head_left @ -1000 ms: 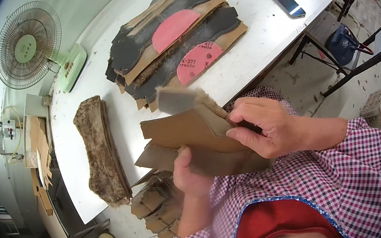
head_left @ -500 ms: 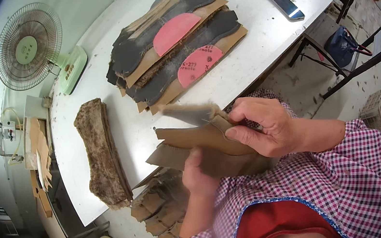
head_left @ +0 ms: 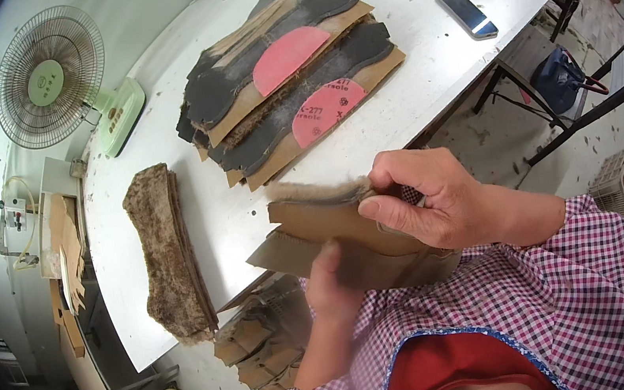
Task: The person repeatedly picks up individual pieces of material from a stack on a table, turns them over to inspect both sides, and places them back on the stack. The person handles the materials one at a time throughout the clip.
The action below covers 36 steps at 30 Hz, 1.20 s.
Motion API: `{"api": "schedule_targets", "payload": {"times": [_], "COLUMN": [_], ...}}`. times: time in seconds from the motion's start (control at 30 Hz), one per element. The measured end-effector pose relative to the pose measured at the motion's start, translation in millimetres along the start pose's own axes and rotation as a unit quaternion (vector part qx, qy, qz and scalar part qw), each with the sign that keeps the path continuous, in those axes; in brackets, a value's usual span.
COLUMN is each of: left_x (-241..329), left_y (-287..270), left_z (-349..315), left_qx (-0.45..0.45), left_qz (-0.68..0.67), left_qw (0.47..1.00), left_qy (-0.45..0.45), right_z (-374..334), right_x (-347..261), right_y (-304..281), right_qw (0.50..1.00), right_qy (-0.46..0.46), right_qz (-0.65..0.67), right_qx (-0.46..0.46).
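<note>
My right hand (head_left: 433,202) pinches the edge of a fur-lined piece (head_left: 319,191) between thumb and fingers, together with the tan flat piece (head_left: 312,223) beneath it. My left hand (head_left: 331,284) grips a grey-brown flat piece (head_left: 276,253) from below, its thumb lying on top. The pieces overlap in front of my body, just off the table edge. Beyond them on the table lies a pile of dark and tan cut pieces (head_left: 235,98), with two pink half-round pieces (head_left: 328,111) on top.
A stack of brown furry pieces (head_left: 160,252) lies on the left of the white table (head_left: 464,86). A phone (head_left: 467,13) rests at the right. There is a fan (head_left: 48,76) at the far left. More cut pieces (head_left: 261,342) hang below the table edge. A dark bag (head_left: 558,81) sits right.
My right hand has shifted slightly up and left, and the fur-lined piece now lies flatter over the tan one. My left hand has moved slightly right.
</note>
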<state>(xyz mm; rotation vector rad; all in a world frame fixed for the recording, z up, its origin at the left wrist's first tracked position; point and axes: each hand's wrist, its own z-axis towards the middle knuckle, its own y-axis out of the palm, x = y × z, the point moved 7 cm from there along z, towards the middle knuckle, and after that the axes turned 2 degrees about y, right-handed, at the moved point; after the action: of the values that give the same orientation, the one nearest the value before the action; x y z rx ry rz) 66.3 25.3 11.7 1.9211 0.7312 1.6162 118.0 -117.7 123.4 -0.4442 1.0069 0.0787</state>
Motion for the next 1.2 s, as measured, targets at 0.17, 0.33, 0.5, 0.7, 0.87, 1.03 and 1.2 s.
{"api": "schedule_targets", "payload": {"times": [0.17,0.33,0.5,0.7,0.87,1.03,1.2], "left_x": [-1,-24,-61,-34,-6,15,35], "left_y": [-1,-17,-27,0,5,6,13], "left_z": [2,6,1,-11,-10,-17,-22], "left_qx": [-0.043,-0.204,-0.193,-0.155,-0.107,-0.002,0.034], "left_qz": [-0.016,-0.084,0.191,0.222,0.133,0.070,0.058], "left_qw": [0.999,0.975,0.950,0.950,0.981,0.996,0.998], "left_qy": [-0.009,0.007,-0.153,-0.158,-0.097,-0.046,-0.019], "right_z": [3,32,60,63,10,-34,-26], "right_x": [9,28,61,96,129,81,129], "right_y": [-5,-19,-23,-16,11,50,17], "right_qw": [0.996,0.928,0.882,0.899,0.854,0.745,0.738], "right_qy": [0.029,0.120,0.155,0.200,0.364,0.453,0.405], "right_qz": [0.081,0.308,0.383,0.357,0.372,0.479,0.531], "right_qx": [0.012,0.170,0.224,0.159,-0.021,-0.104,-0.099]}}
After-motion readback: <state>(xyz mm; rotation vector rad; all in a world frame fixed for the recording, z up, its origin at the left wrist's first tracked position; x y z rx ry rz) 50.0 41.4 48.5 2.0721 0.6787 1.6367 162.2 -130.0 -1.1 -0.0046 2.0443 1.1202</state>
